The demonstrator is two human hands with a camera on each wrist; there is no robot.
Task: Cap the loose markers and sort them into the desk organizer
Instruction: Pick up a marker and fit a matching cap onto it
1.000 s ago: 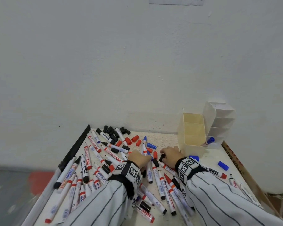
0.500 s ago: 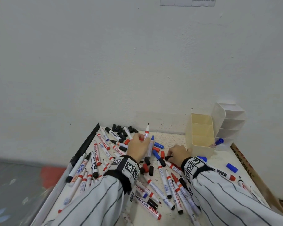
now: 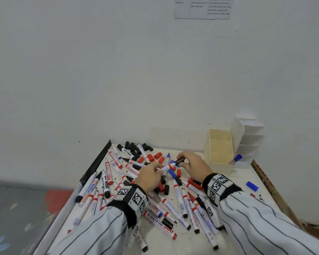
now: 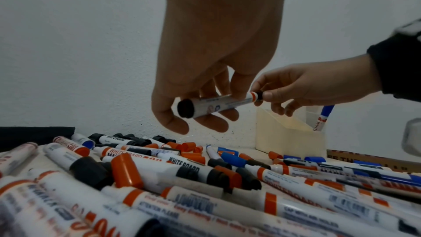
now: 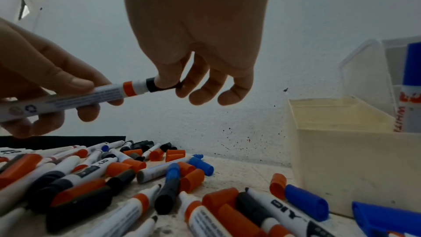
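Observation:
My left hand (image 3: 151, 176) (image 4: 205, 107) grips the barrel of a white marker (image 3: 166, 168) (image 4: 218, 104) (image 5: 91, 96) with an orange band, held above the pile. My right hand (image 3: 189, 162) (image 5: 182, 86) pinches a black cap (image 3: 180, 160) (image 5: 157, 85) (image 4: 259, 95) seated on that marker's tip. Many loose markers (image 3: 179, 194) and red, black and blue caps (image 3: 157, 155) lie across the table (image 3: 238, 196). The cream desk organizer (image 3: 219, 153) (image 5: 341, 159) stands at the back right; a blue-capped marker (image 3: 236, 159) (image 4: 323, 118) stands in its white tiered section.
The white wall runs close behind the table. A black strip (image 3: 98, 162) lines the left edge, a cardboard piece (image 3: 265, 183) the right edge. A loose blue cap (image 3: 252, 186) lies right of my right wrist. Striped sleeves cover the front of the table.
My left hand tilted the marker down from pointing upward to lying level. My right hand rose from the pile with the black cap and met the marker's tip.

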